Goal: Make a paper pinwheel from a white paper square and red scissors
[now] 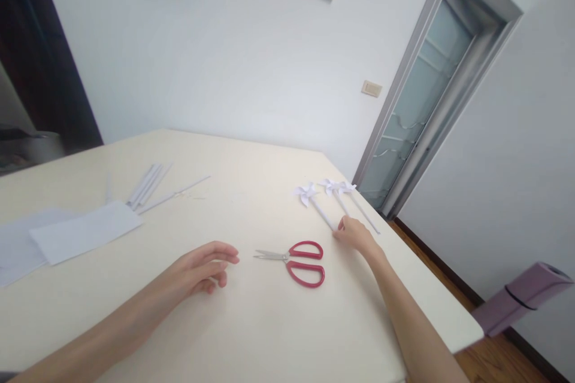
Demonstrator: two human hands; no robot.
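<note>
The right hand reaches to the lower ends of three white paper pinwheels lying near the table's far right edge. Its fingertips touch the end of the leftmost stick; whether they pinch it or only rest on it, I cannot tell. The left hand lies loosely open on the table, fingers slightly curled, holding nothing. Between the hands lie red-handled scissors, closed, blades pointing left, apart from both. Far left, white paper sheets overlap, and just beyond them lies a bundle of thin white sticks, well away from the hands. A door stands behind the table's right corner, and a purple roll lies on the floor.
</note>
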